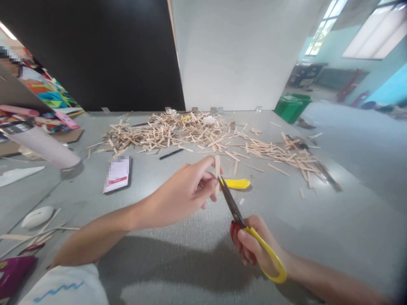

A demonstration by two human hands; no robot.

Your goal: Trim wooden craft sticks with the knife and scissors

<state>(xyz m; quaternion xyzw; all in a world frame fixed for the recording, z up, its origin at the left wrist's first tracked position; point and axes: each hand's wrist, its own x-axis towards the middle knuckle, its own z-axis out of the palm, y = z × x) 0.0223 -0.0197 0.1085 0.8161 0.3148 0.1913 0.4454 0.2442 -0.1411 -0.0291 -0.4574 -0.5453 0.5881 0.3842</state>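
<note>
My left hand (190,182) pinches a flat wooden stick (218,165) upright between thumb and fingers. In my right hand (257,241) is a pair of scissors (235,209) with dark blades and yellow and red handles. The blade tips are slightly apart and meet the stick beside my left fingertips. Just behind the blades a yellow utility knife (237,184) lies on the grey table (178,258). A big loose heap of similar wooden sticks (165,135) spreads along the back of the table.
A black pen (171,153) and a phone (117,174) lie left of centre. Further left are a pale tumbler (47,146), a white mouse (37,217) and a purple object (15,275). Black and white panels (235,55) stand behind; a green bin (291,108) is back right.
</note>
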